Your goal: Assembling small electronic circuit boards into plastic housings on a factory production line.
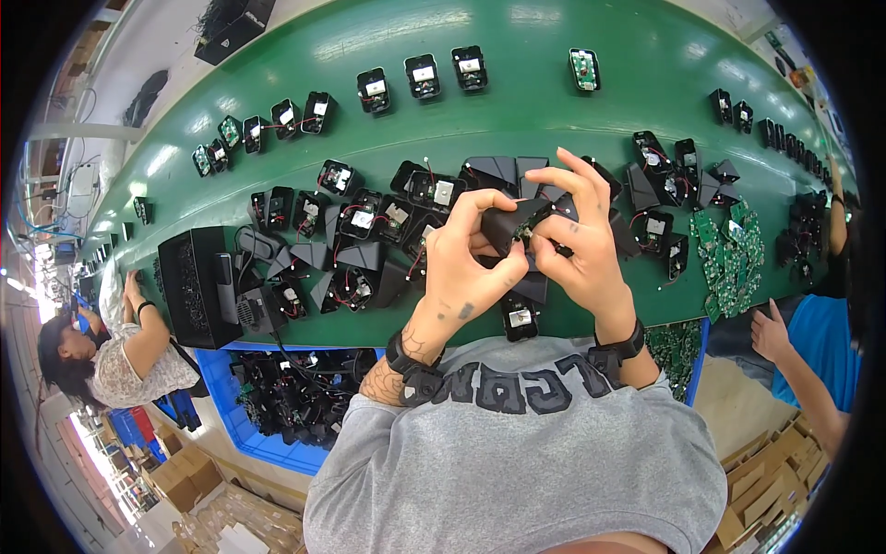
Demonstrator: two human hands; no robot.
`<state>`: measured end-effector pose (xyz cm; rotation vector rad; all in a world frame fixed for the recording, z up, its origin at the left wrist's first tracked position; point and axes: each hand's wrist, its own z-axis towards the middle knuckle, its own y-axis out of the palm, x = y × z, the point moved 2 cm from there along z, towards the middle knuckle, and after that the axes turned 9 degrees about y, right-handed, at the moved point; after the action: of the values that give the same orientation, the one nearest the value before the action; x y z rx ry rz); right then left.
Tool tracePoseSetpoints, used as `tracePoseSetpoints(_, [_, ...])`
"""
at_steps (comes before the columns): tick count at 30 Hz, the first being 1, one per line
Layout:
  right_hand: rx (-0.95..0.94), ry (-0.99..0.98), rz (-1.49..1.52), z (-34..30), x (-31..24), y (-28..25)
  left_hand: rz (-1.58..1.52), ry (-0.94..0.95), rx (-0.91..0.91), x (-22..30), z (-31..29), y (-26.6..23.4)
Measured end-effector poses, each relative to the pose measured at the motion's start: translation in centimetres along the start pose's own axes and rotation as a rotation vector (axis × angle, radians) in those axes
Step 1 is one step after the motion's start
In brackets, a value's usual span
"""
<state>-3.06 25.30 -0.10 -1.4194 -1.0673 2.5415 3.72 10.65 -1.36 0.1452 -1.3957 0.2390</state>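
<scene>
Both my hands are raised over the near edge of the green conveyor table and hold one black wedge-shaped plastic housing. My left hand grips its left side with thumb and fingers. My right hand closes on its right side, index finger arched over the top. A small circuit part shows inside the housing between my fingertips. Right below my hands, another open black housing with a white part lies at the table edge.
Several open black housings with red wires lie left of my hands, and more run in rows farther back. Green circuit boards are piled at right. A black box and blue bin sit at left. Other people work on both sides.
</scene>
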Motion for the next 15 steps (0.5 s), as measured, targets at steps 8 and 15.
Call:
tracePoseSetpoints(8, [-0.179,-0.052,-0.166,0.2,-0.7,-0.9,0.14,-0.085,-0.06,0.2,0.1,-0.1])
tracePoseSetpoints(15, [-0.227,-0.042,-0.294,0.1,-1.2,-1.5,0.216,-0.13,-0.141,0.4,0.6,0.1])
